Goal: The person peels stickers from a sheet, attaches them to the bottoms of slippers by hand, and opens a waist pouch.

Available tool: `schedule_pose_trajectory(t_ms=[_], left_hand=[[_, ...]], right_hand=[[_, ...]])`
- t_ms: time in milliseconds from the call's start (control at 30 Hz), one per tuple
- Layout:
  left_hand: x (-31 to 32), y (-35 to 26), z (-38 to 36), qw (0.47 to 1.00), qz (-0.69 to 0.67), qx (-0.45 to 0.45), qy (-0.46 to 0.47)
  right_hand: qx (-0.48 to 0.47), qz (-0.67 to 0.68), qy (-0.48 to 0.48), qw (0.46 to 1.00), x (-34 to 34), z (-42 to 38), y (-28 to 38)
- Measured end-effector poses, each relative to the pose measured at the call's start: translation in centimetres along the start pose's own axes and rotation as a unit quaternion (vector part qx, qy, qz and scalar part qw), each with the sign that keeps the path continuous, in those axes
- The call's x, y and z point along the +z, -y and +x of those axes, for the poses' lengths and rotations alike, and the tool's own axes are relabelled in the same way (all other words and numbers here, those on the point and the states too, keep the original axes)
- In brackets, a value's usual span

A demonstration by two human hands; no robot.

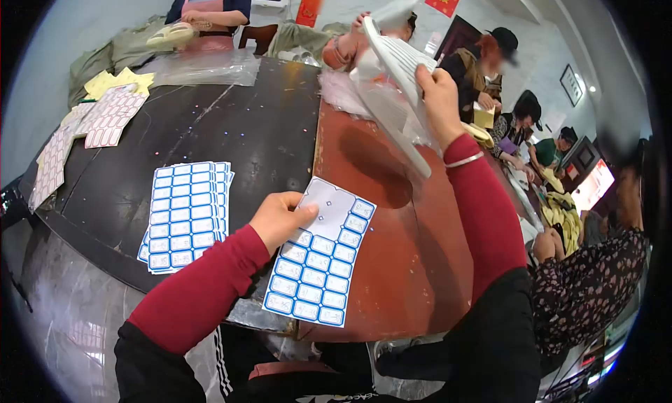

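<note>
My left hand (280, 222) pinches the upper left edge of a sheet of blue-bordered labels (308, 277); the sheet's upper part is bare where labels are gone. My right hand (441, 98) is raised over the red table and grips a white ribbed slipper (402, 63) by its edge. Below that slipper, another pale slipper (392, 123) hangs at a slant in clear plastic; how it is held is hidden. A stack of blue-bordered label sheets (183, 214) lies on the black table to the left of my left hand.
Red-bordered sheets (112, 116) and yellow paper (119, 81) lie at the far left of the black table (259, 130). Clear plastic (210, 67) lies at its back edge. Across and along the red table (392, 263), several people handle slippers and other items.
</note>
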State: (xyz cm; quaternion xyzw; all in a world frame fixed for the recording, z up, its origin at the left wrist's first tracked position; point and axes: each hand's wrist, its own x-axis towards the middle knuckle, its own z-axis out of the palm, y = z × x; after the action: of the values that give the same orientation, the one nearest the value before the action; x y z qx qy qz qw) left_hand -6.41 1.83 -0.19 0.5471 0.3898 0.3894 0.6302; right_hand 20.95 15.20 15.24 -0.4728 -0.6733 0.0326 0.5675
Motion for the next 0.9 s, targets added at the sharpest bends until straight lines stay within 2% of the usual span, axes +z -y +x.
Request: schedule_pose_trajectory(t_ms=[100,167,233,300,367,433,500,533,667,733,767,800,867,900], left_hand=[[-0.1,-0.4,-0.1,1.0,-0.001,-0.015,-0.018],[-0.2,-0.4,-0.1,1.0,0.003,-0.016,-0.019],[-0.3,-0.4,0.0,1.0,0.003,-0.016,-0.012],[-0.3,-0.3,0.1,1.0,0.002,-0.016,-0.009],[-0.2,-0.2,0.1,1.0,-0.006,-0.012,-0.008],[-0.4,0.3,0.3,1.0,-0.008,-0.011,-0.005],[-0.6,0.7,0.5,1.0,-0.008,-0.003,0.002],[-0.6,0.7,0.4,1.0,-0.009,-0.004,0.004],[-0.4,0.4,0.3,1.0,-0.027,0.0,0.006],[-0.5,0.5,0.4,1.0,-0.005,0.005,-0.002],[-0.5,0.6,0.4,1.0,0.007,0.005,-0.005],[-0.5,0.5,0.3,1.0,0.009,-0.001,0.002],[-0.3,0.2,0.0,1.0,0.013,-0.002,-0.007],[-0.3,0.1,-0.1,1.0,0.016,-0.002,-0.011]], right_hand=[[-0.056,-0.061,-0.038,0.996,4.2,3.2,-0.4],[-0.183,-0.076,-0.094,0.976,7.2,4.2,-0.1],[-0.23,-0.079,-0.102,0.965,10.1,4.6,0.1],[-0.201,-0.071,0.071,0.974,12.7,4.2,-0.6],[-0.226,-0.123,0.171,0.951,15.0,2.8,-2.7],[-0.18,-0.179,0.281,0.925,15.8,0.2,-3.1],[-0.138,-0.112,0.375,0.91,15.2,-2.7,-3.1],[-0.105,-0.104,0.379,0.914,14.7,-4.6,-3.1],[-0.034,-0.123,0.371,0.92,10.6,-11.1,-2.1],[0.056,-0.038,0.289,0.955,8.1,-13.7,-2.0],[0.063,-0.04,0.286,0.955,6.9,-14.7,-2.1],[0.148,0.039,0.273,0.95,5.7,-15.7,-2.2],[0.312,0.198,0.227,0.901,3.3,-17.6,-2.3],[0.319,0.199,0.218,0.901,2.2,-18.1,-1.4]])
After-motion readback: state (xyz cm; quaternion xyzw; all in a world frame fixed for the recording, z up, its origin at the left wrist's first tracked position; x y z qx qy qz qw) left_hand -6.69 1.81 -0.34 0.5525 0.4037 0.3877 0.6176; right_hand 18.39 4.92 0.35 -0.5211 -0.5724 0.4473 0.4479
